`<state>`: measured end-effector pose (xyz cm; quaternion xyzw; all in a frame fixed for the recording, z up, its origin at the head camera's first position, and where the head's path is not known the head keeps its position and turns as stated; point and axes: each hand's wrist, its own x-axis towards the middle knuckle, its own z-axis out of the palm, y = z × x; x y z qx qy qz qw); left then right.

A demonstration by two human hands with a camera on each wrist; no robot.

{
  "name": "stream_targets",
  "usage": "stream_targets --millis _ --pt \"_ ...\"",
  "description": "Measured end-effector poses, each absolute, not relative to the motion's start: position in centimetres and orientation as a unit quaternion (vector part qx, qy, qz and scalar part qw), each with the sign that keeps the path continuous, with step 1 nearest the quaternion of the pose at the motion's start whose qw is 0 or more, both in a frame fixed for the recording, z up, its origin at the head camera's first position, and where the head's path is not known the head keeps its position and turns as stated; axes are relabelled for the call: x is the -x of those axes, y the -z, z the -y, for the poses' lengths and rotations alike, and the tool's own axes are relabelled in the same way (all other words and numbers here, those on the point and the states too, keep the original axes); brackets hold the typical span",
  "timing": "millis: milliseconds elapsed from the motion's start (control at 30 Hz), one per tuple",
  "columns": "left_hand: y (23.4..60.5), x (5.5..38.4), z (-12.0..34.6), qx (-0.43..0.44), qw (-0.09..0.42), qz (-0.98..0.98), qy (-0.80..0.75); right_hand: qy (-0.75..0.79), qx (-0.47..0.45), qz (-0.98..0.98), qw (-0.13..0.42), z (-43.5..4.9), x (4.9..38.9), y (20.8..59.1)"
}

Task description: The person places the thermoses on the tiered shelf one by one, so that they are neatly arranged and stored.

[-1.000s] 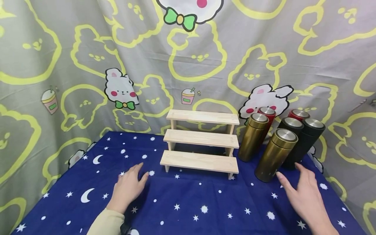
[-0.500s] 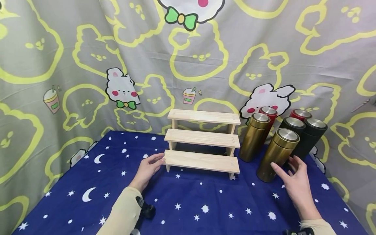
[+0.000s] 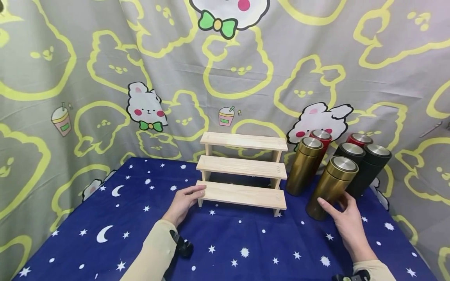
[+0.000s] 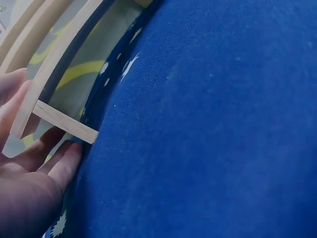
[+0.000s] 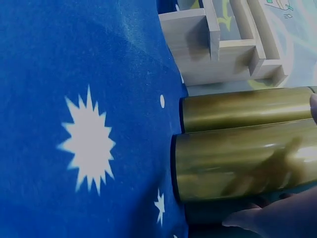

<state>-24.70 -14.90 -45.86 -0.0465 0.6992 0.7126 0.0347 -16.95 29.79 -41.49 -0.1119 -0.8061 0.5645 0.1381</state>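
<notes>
A three-step wooden display stand rises in the middle of the head view. My left hand grips the left end of its lowest step; in the left wrist view some fingertips lie over the board and others sit below it beside the leg. My right hand holds the front gold thermos flask low on its body, thumb on the near side and fingers partly hidden behind it. The flask stands upright on the cloth. A second gold thermos stands beside it, nearer the stand.
Behind the front flask stand two black thermoses and two red ones, close together at the right. A dark blue star-patterned cloth covers the table. A grey cartoon-print curtain hangs right behind the stand.
My left hand has moved forward and right to the stand's lowest step and taken hold of it. My right hand has moved left and forward onto the front gold thermos.
</notes>
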Motion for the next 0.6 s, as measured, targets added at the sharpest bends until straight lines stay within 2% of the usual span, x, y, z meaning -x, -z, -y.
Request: stream_targets --millis 267,600 --pt "45.9 24.7 14.5 0.054 0.028 -0.709 -0.702 -0.563 0.123 0.803 0.152 -29.4 17.5 41.9" --pt "45.9 24.5 14.5 0.051 0.025 -0.713 -0.699 -0.597 0.153 0.776 0.138 -29.6 18.1 42.7"
